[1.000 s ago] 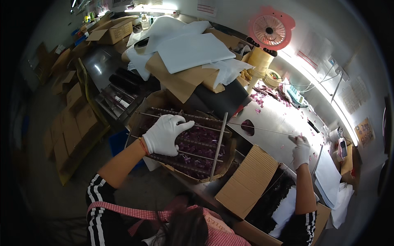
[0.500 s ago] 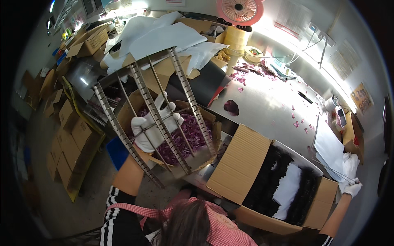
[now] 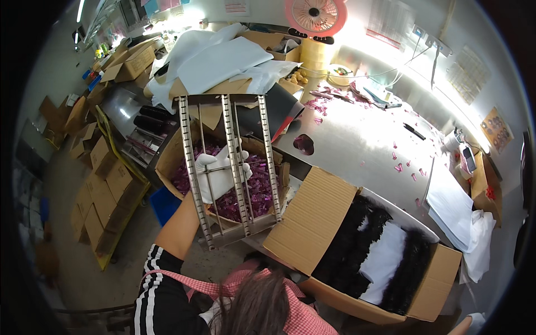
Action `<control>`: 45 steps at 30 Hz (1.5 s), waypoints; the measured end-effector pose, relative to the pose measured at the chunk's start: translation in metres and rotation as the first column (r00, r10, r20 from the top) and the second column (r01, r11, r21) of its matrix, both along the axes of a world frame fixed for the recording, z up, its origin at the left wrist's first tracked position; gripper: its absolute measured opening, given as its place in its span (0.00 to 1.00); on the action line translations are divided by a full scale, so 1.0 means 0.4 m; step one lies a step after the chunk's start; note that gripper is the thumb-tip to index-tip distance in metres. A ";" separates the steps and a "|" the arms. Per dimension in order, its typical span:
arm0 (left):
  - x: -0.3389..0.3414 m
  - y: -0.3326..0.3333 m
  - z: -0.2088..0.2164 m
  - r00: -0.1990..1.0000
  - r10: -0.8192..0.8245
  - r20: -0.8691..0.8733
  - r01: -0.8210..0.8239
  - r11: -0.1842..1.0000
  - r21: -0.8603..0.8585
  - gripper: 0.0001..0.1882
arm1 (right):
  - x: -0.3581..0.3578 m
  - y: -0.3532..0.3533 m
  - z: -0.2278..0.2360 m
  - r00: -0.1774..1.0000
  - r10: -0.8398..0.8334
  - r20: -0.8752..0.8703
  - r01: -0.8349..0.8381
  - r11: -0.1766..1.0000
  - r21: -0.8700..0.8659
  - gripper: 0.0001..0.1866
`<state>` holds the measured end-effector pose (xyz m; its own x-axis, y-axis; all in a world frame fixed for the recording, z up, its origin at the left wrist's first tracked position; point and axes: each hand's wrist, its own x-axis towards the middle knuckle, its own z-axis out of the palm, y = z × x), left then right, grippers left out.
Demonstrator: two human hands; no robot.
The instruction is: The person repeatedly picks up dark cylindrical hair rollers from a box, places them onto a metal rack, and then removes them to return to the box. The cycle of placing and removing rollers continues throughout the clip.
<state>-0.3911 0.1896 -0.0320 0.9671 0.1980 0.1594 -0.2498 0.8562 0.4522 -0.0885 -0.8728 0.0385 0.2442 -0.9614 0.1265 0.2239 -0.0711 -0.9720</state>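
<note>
My left hand (image 3: 216, 177), in a white glove, holds an upright metal rack from behind, its fingers wrapped round a thin cross rod. The rack (image 3: 228, 131) has three slotted rails and slimmer rods between them. Behind and below it stands a cardboard box (image 3: 169, 162) filled with small purple-pink translucent pieces (image 3: 259, 190). At the lower right rim shows part of my right hand (image 3: 476, 322), gloved in white; its fingers are mostly cut off. An open carton (image 3: 312, 223) on the right contains rows of black bristly strips (image 3: 410, 273) and white sheets (image 3: 385, 262).
A metal worktop (image 3: 357, 151) bears scattered pink pieces, a black pen (image 3: 414, 132) and a dark purple lump (image 3: 304, 144). Beyond are a pink fan (image 3: 315, 17) and a heap of white sheeting (image 3: 223, 61). Stacked cartons (image 3: 106, 195) stand left; a blue bin (image 3: 165, 205) sits beside the box.
The rack has turned more upright in my left hand. My right hand has moved down from the white plastic bag on the right to the picture's lower edge.
</note>
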 end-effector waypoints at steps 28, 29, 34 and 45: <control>0.078 -0.292 0.197 0.715 0.306 0.629 -0.206 -0.768 0.607 0.35 | -0.198 2.092 0.192 0.644 0.219 -0.733 -0.129 -0.913 -0.387 0.05; 0.071 -0.279 0.189 0.718 0.316 0.620 -0.190 -0.768 0.612 0.35 | -0.196 2.114 0.189 0.641 0.234 -0.731 -0.060 -0.934 -0.351 0.04; 0.019 -0.217 0.154 0.746 0.368 0.555 -0.159 -0.711 0.685 0.36 | -0.229 2.204 0.171 0.376 0.289 -0.880 -0.132 -0.924 -0.359 0.04; -0.002 -0.093 0.144 0.854 0.362 0.374 -0.263 -0.319 0.910 0.48 | -0.211 2.208 0.415 -0.208 0.179 -0.962 0.078 -0.977 -0.199 0.45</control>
<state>-0.3918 0.1524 0.0254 0.8453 0.1472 0.5136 -0.2357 -0.7600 0.6057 -0.1730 0.0106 0.2047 -0.2492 0.9683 -0.0194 0.8957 0.2228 -0.3847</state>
